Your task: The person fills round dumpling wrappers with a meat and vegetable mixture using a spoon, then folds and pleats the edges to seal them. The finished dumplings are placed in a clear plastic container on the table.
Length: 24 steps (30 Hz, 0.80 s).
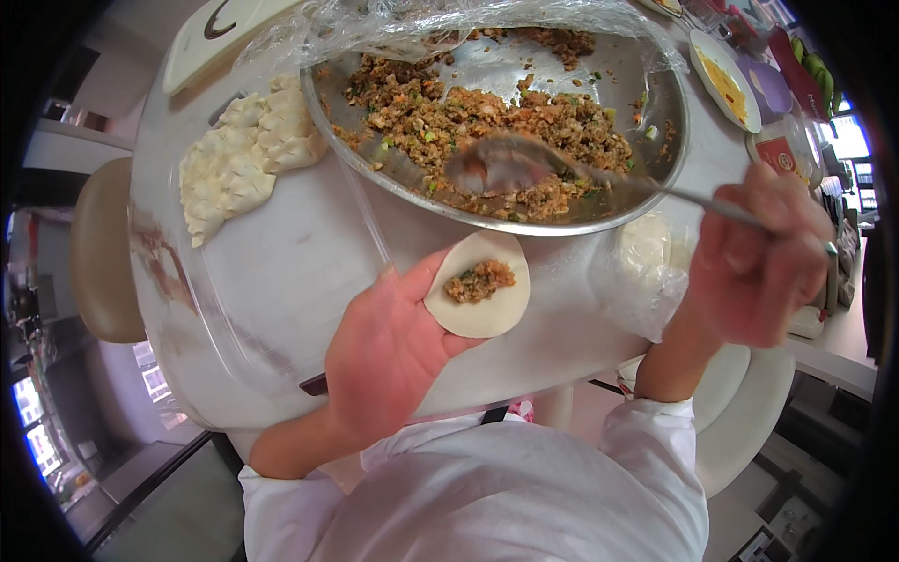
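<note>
A round dough wrapper [513,309] lies on the fingers of my left hand [390,351], which is palm up. On the wrapper's middle sits a small heap of minced filling [480,281]. My right hand [762,260], blurred, is closed on the handle of a metal spoon [730,209]. The spoon's bowl is over the filling in a wide steel bowl [506,226] in front of me. Chopped greens show in that minced filling [484,105]. Crumpled plastic film [604,20] covers the bowl's far edge.
Folded dumplings [232,168] sit close together on a clear plastic tray [372,218] at the left. A plastic bag with dough wrappers [646,253] lies below the bowl's right side. A white dish with yellow food [723,81] stands at the far right. Chairs flank the table.
</note>
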Each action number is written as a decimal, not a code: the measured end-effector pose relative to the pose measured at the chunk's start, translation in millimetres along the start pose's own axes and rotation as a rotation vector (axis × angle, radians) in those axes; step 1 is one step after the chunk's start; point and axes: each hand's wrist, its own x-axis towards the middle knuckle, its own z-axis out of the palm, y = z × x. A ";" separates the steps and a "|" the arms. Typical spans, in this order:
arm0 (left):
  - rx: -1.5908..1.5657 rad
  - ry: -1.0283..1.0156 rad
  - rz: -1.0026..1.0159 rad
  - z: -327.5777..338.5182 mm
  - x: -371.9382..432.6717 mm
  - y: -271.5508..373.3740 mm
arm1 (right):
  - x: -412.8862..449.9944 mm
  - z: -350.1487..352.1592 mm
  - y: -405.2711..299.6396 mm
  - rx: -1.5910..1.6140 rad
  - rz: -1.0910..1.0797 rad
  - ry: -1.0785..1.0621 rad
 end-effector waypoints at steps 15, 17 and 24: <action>0.063 -0.020 -0.035 0.2 0.2 1.0 | -2.9 44.0 21.0 -0.317 0.374 0.116; 0.075 -0.039 -0.023 -0.9 1.0 1.3 | -2.6 46.6 22.4 -0.257 0.479 0.213; 0.058 -0.036 0.006 -0.4 -1.0 4.7 | 0.2 30.5 26.7 -0.098 0.605 0.391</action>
